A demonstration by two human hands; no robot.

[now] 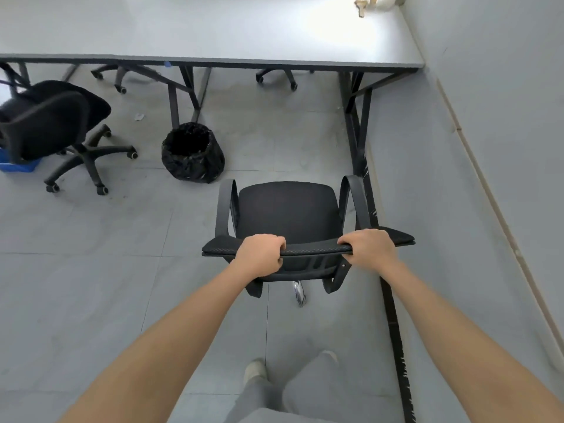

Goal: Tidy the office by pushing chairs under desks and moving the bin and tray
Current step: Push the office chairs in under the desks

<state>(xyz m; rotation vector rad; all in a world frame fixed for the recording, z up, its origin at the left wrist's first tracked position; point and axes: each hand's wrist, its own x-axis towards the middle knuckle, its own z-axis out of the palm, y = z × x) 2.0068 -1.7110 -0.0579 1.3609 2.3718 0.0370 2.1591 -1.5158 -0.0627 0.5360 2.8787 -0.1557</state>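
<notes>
A black office chair with armrests (288, 209) stands on the floor in front of me, its seat facing the grey desk (213, 35). My left hand (261, 254) grips the top edge of its backrest on the left. My right hand (370, 247) grips the same edge on the right. A black bin lined with a black bag (192, 152) stands on the floor left of the chair, beside a desk leg. A second black chair (52, 126) stands at the far left, out from the desk. A blue tray (18, 166) lies on the floor partly hidden behind that chair.
A grey wall (488, 117) runs along the right, close to the chair. Black desk legs (357, 117) stand ahead on the right. Wheeled bases of two more chairs (276, 76) show under the desk. A scrap of paper (139, 116) lies on the floor. My feet are below.
</notes>
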